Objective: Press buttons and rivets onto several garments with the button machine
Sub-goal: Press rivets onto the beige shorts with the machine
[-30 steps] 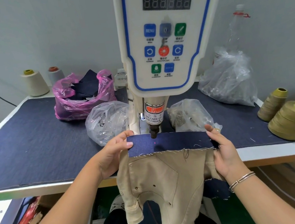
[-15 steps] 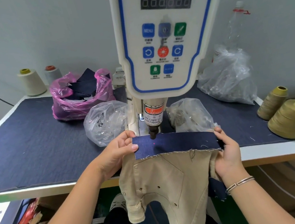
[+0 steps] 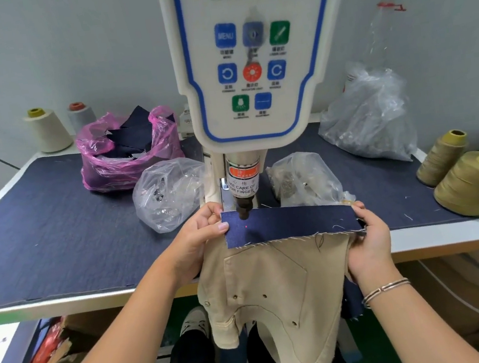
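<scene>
A beige garment (image 3: 277, 279) with a navy denim waistband (image 3: 291, 222) hangs over the table's front edge below the white button machine (image 3: 250, 59). The machine's dark punch head (image 3: 243, 209) sits just above the band's left end, and a red laser dot (image 3: 246, 226) shows on the denim. My left hand (image 3: 201, 237) pinches the band's left end, thumb on top. My right hand (image 3: 368, 235) grips the band's right end. Small rivets (image 3: 234, 297) dot the beige cloth lower down.
Clear bags of metal parts (image 3: 170, 192) (image 3: 301, 179) flank the machine column, with a larger bag (image 3: 373, 122) at back right. A pink bag of denim pieces (image 3: 129, 152) sits back left. Thread cones (image 3: 470, 183) (image 3: 48, 129) stand at both table ends. My foot (image 3: 193, 319) is below.
Both hands slid the waistband slightly to the right under the punch head, so the laser dot now lies nearer the band's left end. The grips are unchanged.
</scene>
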